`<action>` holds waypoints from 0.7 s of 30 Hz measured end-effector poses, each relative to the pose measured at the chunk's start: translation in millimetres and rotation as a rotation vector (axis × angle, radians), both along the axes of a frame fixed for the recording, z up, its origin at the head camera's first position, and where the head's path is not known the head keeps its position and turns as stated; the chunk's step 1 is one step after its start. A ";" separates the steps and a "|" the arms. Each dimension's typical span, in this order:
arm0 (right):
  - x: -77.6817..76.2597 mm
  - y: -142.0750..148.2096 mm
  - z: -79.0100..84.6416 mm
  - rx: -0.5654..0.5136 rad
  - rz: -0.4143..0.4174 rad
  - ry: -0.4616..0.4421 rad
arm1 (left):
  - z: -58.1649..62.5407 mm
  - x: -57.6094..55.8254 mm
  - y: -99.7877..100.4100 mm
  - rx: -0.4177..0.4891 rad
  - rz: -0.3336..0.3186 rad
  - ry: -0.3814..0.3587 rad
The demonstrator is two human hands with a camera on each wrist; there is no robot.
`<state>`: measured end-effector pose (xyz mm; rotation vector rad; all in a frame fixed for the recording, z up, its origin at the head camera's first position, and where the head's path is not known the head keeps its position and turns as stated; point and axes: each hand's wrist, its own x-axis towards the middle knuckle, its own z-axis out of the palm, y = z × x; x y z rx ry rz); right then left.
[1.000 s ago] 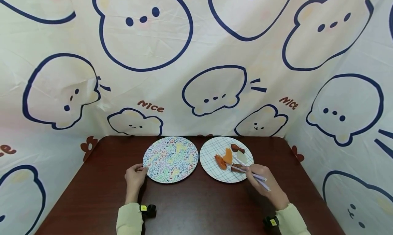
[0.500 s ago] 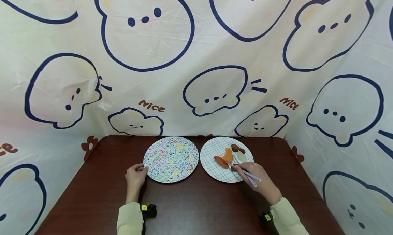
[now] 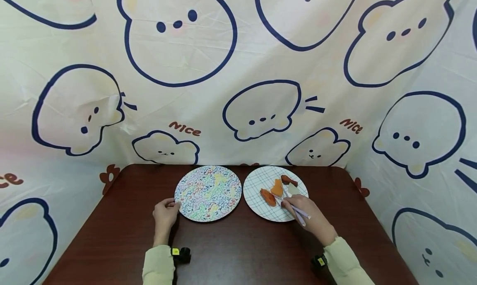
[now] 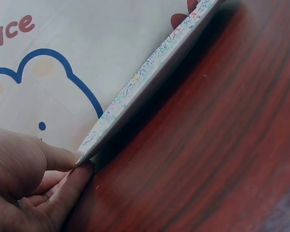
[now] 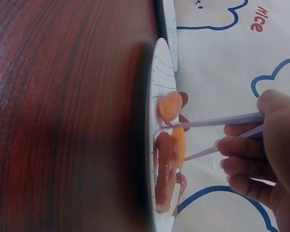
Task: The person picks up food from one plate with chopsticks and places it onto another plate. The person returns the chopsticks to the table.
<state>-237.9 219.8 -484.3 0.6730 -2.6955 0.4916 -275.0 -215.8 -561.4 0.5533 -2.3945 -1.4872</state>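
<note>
Left hand [image 3: 165,213] pinches the squiggle plate [image 3: 208,192] rim, lower left of centre. Right hand [image 3: 306,213] grips chopsticks [image 3: 294,208] over the grid plate [image 3: 257,194], rims nearly touching.

Two plates [image 3: 208,193], one chopstick pair [image 3: 298,211], four food pieces [image 3: 276,188]

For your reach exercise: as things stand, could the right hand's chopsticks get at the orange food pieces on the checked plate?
Probably yes. The right hand holds the chopsticks with tips already at the orange pieces on the checked plate; nothing lies between.
</note>
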 end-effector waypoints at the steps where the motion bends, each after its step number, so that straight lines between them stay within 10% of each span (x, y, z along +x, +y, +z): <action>1: -0.8 -0.4 -0.6 0.015 -0.002 0.000 | -0.5 -0.4 -0.2 0.002 0.001 0.000; 21: -7.0 8.8 -8.7 0.050 0.005 -0.015 | 1.5 2.7 0.3 0.007 -0.013 -0.014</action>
